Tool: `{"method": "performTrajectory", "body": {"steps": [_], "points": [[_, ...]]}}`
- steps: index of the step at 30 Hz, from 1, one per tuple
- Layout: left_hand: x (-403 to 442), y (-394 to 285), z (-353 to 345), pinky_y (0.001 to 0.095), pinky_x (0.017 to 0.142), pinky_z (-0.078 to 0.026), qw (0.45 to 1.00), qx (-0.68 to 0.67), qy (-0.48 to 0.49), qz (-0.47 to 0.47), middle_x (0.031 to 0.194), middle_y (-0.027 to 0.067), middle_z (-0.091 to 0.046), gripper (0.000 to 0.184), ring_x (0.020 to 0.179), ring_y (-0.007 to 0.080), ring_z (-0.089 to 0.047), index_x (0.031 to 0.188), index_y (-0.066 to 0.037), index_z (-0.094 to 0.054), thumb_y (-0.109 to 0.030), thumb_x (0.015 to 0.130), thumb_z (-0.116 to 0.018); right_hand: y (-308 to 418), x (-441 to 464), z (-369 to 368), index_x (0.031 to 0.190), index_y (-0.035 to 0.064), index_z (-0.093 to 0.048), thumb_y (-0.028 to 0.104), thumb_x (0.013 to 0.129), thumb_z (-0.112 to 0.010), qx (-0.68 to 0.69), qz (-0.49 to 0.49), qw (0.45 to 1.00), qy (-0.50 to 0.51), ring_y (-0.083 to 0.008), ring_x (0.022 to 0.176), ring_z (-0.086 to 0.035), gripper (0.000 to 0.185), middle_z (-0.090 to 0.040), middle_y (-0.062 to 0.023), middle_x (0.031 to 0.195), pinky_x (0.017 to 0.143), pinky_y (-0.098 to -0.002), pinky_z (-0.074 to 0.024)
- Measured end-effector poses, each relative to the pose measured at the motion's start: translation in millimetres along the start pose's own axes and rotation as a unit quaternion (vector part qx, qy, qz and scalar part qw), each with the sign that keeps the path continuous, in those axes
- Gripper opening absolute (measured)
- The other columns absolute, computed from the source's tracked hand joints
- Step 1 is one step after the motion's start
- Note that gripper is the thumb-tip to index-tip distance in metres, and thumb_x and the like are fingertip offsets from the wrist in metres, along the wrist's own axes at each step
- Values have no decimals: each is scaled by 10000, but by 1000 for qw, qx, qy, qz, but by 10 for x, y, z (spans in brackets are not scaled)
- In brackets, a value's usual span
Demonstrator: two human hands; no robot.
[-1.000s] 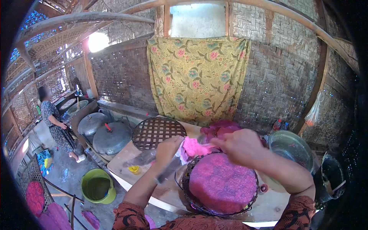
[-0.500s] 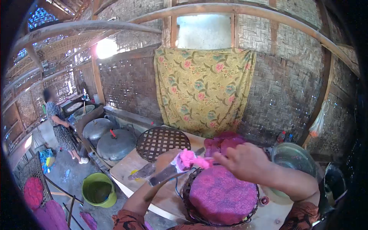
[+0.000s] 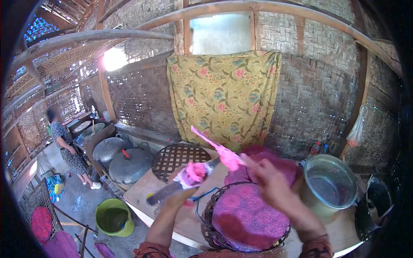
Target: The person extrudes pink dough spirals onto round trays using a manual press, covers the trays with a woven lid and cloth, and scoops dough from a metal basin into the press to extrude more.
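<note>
My left hand (image 3: 181, 195) is closed around a long dark flat strip (image 3: 165, 192) and a whitish wrapper. A lump of pink paste (image 3: 196, 172) sits in that wrapper. My right hand (image 3: 267, 175) grips a thin stick (image 3: 205, 139) pointing up and to the left, with a clump of pink paste (image 3: 229, 158) stuck on it near my fingers. Below both hands lies a round pink-purple sheet (image 3: 251, 210) of bumpy texture, on top of a dark woven basket (image 3: 209, 228). More pink-purple sheets (image 3: 282, 167) are behind my right hand.
On the wooden table stands a round lattice tray (image 3: 180, 160); a large translucent bucket (image 3: 329, 187) is at right. Lidded metal pots (image 3: 131, 165) line the left, with a green bucket (image 3: 114, 217) on the floor. A person (image 3: 64, 144) stands at the far left.
My right hand has pulled back from the wrapper, and its stick now points up with pink paste on it. The left hand's strip has tilted and shifted slightly.
</note>
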State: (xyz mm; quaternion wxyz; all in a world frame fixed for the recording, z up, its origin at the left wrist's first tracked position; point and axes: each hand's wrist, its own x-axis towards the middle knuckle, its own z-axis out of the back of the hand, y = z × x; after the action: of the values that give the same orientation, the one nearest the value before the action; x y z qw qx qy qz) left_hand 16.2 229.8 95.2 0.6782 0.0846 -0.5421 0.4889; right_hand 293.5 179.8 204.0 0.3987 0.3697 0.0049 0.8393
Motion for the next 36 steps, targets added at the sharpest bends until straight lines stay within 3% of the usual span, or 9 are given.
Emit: {"method": "performTrajectory", "body": {"steps": [9,13,23,26,28,30,33,35,36], "points": [[176,202,-197,356,691,-507,991,84,102,-4,889,85,-641,313,795,253,-633,965,-100,-605,-270,714,-685,11,-656,-1113,1297,119,-473,-18,846,-447,250,-54,966,24,-279,790,-591,472,-575,-161,903,708,-379,-468],[63,375,-187,365,690,-508,989,140,52,10,904,96,-643,291,799,264,-634,974,-98,-605,-257,736,-659,-300,-692,-684,1253,66,-511,51,902,-459,319,-177,922,130,-123,641,-508,355,-556,-39,746,618,-266,-457],[20,336,-369,370,708,-502,976,203,75,31,965,123,-644,226,843,274,-629,1017,-92,-610,-181,833,-511,-291,-837,-1153,1317,105,-454,50,878,-480,279,-145,946,77,-69,608,-447,443,-549,-27,729,556,-236,-415],[-44,498,-412,372,661,-503,989,147,23,-22,927,130,-639,210,789,294,-627,988,-67,-609,-157,827,-508,-185,-801,-957,1269,110,-513,103,892,-479,423,-173,882,110,-83,561,-450,379,-517,-3,671,500,-244,-408],[-69,618,-414,372,657,-496,987,158,8,-43,896,130,-633,202,787,293,-622,981,-67,-609,-148,824,-512,-240,-763,-503,1204,123,-555,157,903,-470,556,-378,714,197,-92,511,-441,314,-490,23,643,428,-239,-367],[-112,682,-342,373,652,-489,984,167,-6,-61,865,131,-626,194,786,293,-616,974,-66,-609,-140,821,-517,-465,-740,59,1197,149,-532,212,922,-463,339,-423,836,85,-65,466,-392,290,-498,36,676,389,-199,-288],[-134,613,-57,369,635,-477,983,176,45,-33,808,106,-605,242,752,290,-609,952,-73,-601,-174,733,-619,-1492,-1005,595,1125,103,-594,123,905,-444,70,-257,959,-96,-135,587,-523,266,-595,-47,773,505,-259,-392],[-71,395,252,362,624,-477,991,90,-31,-90,799,120,-590,400,701,300,-595,935,-56,-592,-226,605,-739,-2080,-1208,969,1097,70,-612,81,885,-438,-199,-153,959,-127,-230,732,-637,275,-658,-126,886,648,-333,-483],[-102,449,369,362,624,-477,991,96,-33,-83,799,120,-590,400,701,300,-595,935,-56,-592,-226,605,-739,-2057,-1232,1103,1062,35,-618,100,844,-470,-257,-300,918,-34,-277,850,-622,271,-638,-164,964,721,-377,-479]]}}
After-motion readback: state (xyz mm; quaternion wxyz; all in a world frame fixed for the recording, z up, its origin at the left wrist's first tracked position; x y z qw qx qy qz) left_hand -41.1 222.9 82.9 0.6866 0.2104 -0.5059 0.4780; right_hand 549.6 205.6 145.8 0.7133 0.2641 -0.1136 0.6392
